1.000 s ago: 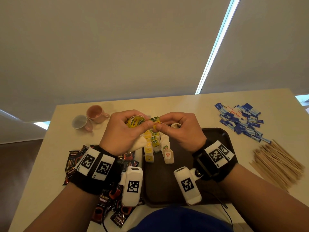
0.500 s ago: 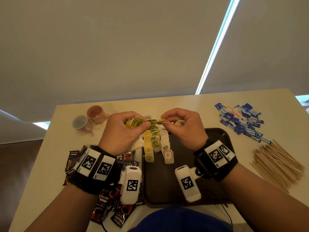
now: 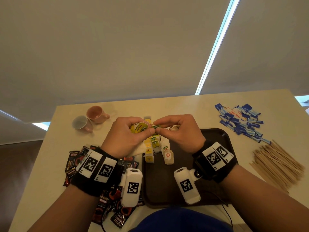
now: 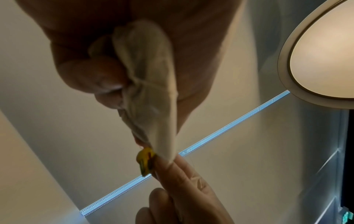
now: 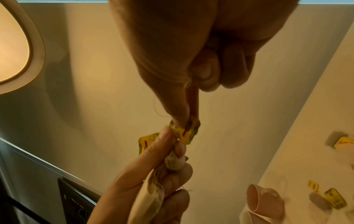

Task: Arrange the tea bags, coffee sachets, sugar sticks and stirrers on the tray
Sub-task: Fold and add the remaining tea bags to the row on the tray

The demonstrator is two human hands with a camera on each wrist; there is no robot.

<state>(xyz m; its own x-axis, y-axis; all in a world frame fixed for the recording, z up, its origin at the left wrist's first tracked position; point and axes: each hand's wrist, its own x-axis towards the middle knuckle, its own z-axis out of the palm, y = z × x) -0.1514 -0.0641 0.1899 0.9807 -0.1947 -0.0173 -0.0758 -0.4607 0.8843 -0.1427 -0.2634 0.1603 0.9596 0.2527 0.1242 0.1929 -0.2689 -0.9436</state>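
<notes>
Both hands meet above the tray's far edge: left hand (image 3: pixel 127 136) grips a tea bag (image 4: pixel 151 97) with its yellow tag (image 3: pixel 140 128), right hand (image 3: pixel 178 131) pinches another yellow tag (image 5: pixel 188 131) (strings seem tangled). Below, tea bags (image 3: pixel 157 148) line the brown tray (image 3: pixel 215 141); coffee sachets (image 3: pixel 73 163) lie left, sugar sticks (image 3: pixel 240 121) and stirrers (image 3: pixel 277 164) right

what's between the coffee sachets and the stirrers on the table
The brown tray, with tea bags in rows on its left part; the head view shows it.
</notes>
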